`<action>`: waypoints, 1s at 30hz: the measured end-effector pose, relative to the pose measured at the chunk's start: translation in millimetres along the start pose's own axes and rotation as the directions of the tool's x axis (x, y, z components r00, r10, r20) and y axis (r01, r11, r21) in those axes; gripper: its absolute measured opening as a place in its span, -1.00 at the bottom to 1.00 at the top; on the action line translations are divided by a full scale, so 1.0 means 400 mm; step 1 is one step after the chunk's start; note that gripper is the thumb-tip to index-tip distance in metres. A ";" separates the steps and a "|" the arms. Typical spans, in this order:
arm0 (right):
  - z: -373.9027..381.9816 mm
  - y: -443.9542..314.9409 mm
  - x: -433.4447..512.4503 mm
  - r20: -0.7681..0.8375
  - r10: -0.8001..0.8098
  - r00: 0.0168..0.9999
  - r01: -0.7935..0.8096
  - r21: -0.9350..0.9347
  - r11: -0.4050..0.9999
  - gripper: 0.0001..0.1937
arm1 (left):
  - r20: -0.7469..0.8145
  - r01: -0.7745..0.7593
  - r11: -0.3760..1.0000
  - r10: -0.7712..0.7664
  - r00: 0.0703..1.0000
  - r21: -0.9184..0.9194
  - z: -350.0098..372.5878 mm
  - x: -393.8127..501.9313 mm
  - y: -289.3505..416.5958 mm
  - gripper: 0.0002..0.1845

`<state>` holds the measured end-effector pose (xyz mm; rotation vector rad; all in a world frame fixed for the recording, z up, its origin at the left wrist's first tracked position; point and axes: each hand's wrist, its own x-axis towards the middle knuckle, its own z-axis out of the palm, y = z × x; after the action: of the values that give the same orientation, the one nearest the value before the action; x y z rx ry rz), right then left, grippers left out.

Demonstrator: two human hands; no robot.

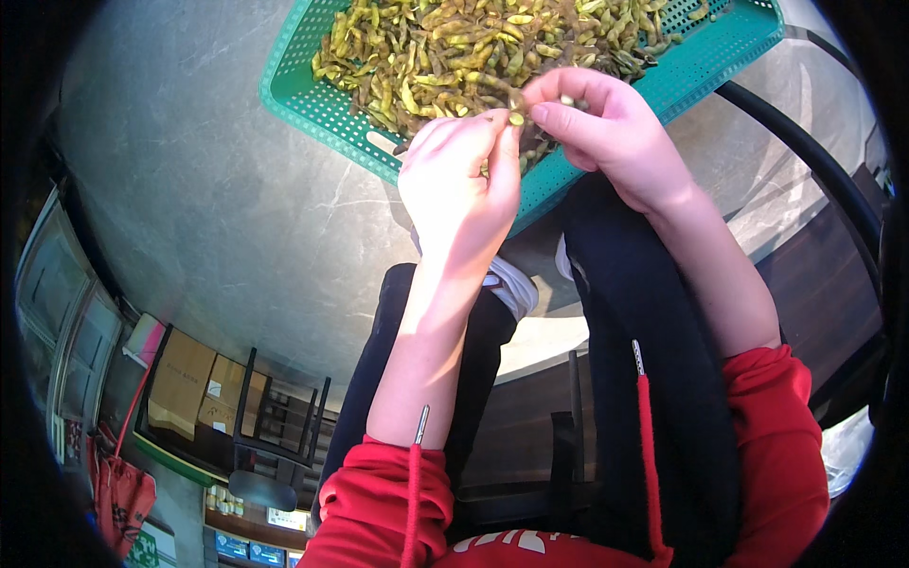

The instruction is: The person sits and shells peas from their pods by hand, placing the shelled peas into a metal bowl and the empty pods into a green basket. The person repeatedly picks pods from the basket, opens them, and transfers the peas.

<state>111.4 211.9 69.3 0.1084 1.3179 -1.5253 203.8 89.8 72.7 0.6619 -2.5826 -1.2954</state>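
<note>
A green perforated plastic basket holds a heap of yellow-green and brown bean pods in front of me. My left hand is over the basket's near edge, its thumb and index finger pinched on a bean pod whose rounded green part shows at the fingertips. Close beside it on the right, my right hand has its thumb and index finger at the pod's other side, with brown pod skin between them. A few pale shelled beans show behind the right hand's fingers. Both hands partly hide the pods below.
My knees in dark trousers are below the basket, above a grey floor. A black curved tube runs at the right. Cardboard boxes, a black chair and a red umbrella stand at the lower left.
</note>
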 end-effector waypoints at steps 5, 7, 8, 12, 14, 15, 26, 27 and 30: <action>0.003 0.027 -0.001 -0.048 -0.074 0.996 0.078 0.076 0.994 -0.81 | -0.006 0.068 0.998 -0.068 0.998 0.003 -0.001 -0.004 0.000 -0.94; 0.013 0.029 0.004 -0.035 -0.058 0.998 0.063 0.155 0.986 -0.82 | 0.002 0.067 0.998 -0.067 0.998 0.019 -0.004 -0.003 0.000 -0.94; 0.018 0.030 0.006 -0.029 -0.050 0.998 0.055 0.194 0.979 -0.82 | -0.005 0.062 0.998 -0.062 0.998 0.028 -0.004 -0.002 0.000 -0.95; 0.022 0.049 0.007 -0.062 -0.058 0.996 0.059 0.005 0.998 -0.79 | 0.006 0.077 0.996 -0.077 0.997 0.045 -0.004 -0.005 -0.003 -0.93; 0.009 0.061 0.010 -0.088 -0.005 0.996 -0.004 -0.106 0.994 -0.78 | 0.130 0.137 0.983 -0.153 0.980 0.125 -0.002 -0.003 -0.011 -0.88; -0.001 0.077 0.014 -0.109 -0.090 0.990 0.057 -0.273 0.960 -0.78 | 0.190 0.162 0.972 -0.193 0.963 0.169 -0.002 -0.003 -0.017 -0.85; -0.219 0.091 0.081 -0.345 -0.440 0.829 -0.016 -0.800 0.599 -0.80 | 0.347 0.148 0.957 -0.231 0.909 0.247 -0.003 -0.024 -0.030 -0.81; -0.231 0.079 0.099 -0.325 -0.493 0.807 -0.013 -0.844 0.536 -0.79 | 0.357 0.184 0.942 -0.280 0.891 0.280 -0.008 -0.022 -0.020 -0.81; -0.228 0.062 0.156 -0.254 -0.584 0.771 -0.019 -0.926 0.377 -0.73 | 0.374 0.272 0.905 -0.388 0.842 0.326 -0.020 -0.016 -0.001 -0.79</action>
<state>54.3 246.0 -22.4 -0.4645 2.6450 -0.8269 212.4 86.8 77.6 1.0143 -3.1524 -1.3312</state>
